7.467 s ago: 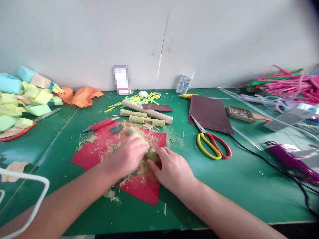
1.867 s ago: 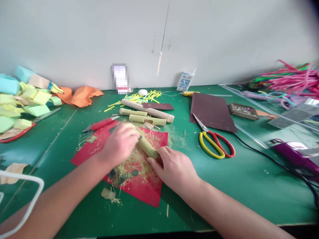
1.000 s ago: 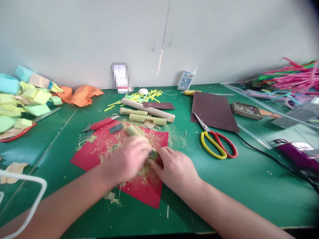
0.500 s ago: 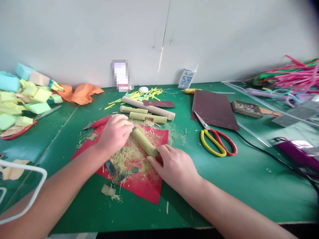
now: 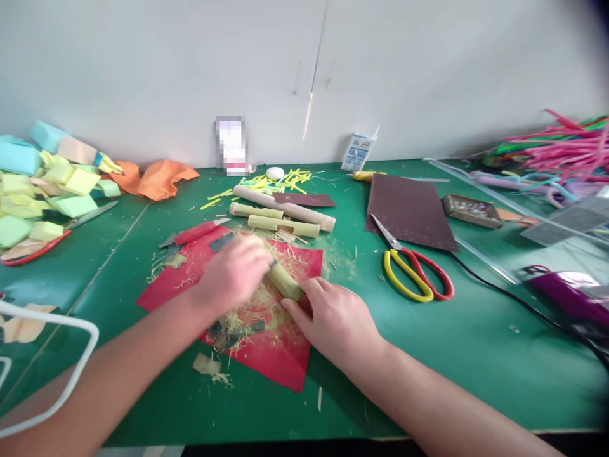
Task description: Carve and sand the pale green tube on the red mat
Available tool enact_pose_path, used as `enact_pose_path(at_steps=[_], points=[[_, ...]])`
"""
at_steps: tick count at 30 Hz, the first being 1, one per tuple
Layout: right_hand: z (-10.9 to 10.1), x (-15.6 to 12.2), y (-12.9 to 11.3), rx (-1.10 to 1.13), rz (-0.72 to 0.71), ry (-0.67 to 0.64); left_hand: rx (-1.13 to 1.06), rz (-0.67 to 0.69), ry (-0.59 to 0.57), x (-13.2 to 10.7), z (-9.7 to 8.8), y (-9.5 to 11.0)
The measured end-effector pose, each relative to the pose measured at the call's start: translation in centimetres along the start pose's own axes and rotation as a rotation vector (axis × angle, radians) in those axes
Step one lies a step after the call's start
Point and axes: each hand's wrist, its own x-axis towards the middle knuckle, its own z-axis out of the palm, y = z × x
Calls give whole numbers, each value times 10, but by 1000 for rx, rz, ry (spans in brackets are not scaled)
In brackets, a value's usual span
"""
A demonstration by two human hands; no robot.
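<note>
A pale green bamboo tube (image 5: pixel 284 281) lies slanted over a red sheet (image 5: pixel 295 355) strewn with shavings. My right hand (image 5: pixel 340 317) grips its near end, thumb on one side and fingers on the other. Blurred by motion, my left hand (image 5: pixel 238 270) is closed over the far part of the tube. A dark strip edge, like sandpaper (image 5: pixel 273 262), shows under its fingers against the bamboo. Several dark scraps (image 5: pixel 238 333) and curled shavings lie below. Beyond the left hand rests a red-handled knife (image 5: pixel 195 233).
More bamboo pieces (image 5: pixel 283 225) and yellow strips (image 5: pixel 252 188) lie at the back. On the right are scissors (image 5: pixel 413 273), a dark sandpaper sheet (image 5: pixel 409 209) and a small box (image 5: pixel 471 211). Paper blocks (image 5: pixel 71 181) are heaped at left. A white wire frame (image 5: pixel 90 343) stands front left.
My left hand has slid right and nearer along the bamboo tube, toward my right hand. A dark scrap now shows behind it. My right hand keeps its hold.
</note>
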Motion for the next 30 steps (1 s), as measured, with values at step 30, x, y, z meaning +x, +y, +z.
enact_pose_path(at_steps=[30], points=[[-1, 0, 0, 7, 13, 4, 30, -151, 77, -1, -1, -9]])
